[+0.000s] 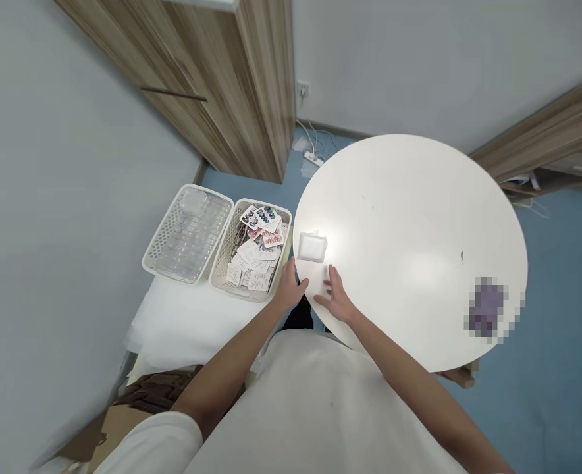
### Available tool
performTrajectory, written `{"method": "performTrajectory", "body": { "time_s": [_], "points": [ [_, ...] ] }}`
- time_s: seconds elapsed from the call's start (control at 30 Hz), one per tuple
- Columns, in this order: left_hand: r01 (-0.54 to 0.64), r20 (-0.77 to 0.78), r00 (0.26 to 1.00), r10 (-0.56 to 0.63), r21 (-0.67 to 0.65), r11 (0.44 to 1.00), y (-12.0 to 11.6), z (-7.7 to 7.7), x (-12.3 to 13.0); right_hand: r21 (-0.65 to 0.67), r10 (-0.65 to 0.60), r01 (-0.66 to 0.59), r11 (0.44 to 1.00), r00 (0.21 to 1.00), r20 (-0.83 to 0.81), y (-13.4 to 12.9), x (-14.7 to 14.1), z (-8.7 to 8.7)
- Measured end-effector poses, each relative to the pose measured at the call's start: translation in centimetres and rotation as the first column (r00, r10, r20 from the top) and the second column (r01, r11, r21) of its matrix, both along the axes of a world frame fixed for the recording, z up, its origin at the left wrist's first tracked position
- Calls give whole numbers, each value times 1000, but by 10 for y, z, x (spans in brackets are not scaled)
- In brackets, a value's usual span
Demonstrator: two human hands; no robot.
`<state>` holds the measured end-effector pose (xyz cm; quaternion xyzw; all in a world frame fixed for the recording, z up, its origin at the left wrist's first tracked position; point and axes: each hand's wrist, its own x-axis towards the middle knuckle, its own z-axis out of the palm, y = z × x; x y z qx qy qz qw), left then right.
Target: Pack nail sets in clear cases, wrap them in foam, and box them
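Observation:
A small clear plastic box (313,247) with a whitish look lies on the white round table (399,197), close to its left edge. My left hand (291,286) is just below the box at the table's edge, fingers apart and holding nothing. Across a small gap, my right hand (336,297) hovers over the tabletop with its fingers spread, also without anything in it. Neither hand appears to touch the box.
Left of the table, one white basket (216,280) holds many printed cards (259,263); another basket (147,260) holds clear plastic boxes (192,230). A wooden cabinet (251,85) stands behind. A power strip (313,158) lies on the floor. A blurred purple item (487,306) rests at the table's right.

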<state>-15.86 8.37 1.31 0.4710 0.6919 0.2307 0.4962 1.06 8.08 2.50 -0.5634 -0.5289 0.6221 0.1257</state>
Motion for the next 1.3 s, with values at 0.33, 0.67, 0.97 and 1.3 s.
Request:
{"method": "performTrajectory", "body": {
  "time_s": [0.33,0.67,0.97,1.3],
  "points": [
    [119,-55,992,-117,35,992,-42,34,33,-18,0,-1,1000,997,-71,-57,64,31],
    [-19,-58,998,20,13,1000,-137,69,69,45,137,-133,990,986,-97,-83,101,34],
    [-151,-300,940,161,56,987,-255,107,38,59,478,-477,877,856,-196,-106,61,49],
    [-294,-344,885,312,106,950,-365,154,-9,257,891,-853,454,443,-101,-162,-11,115]
  ]
}}
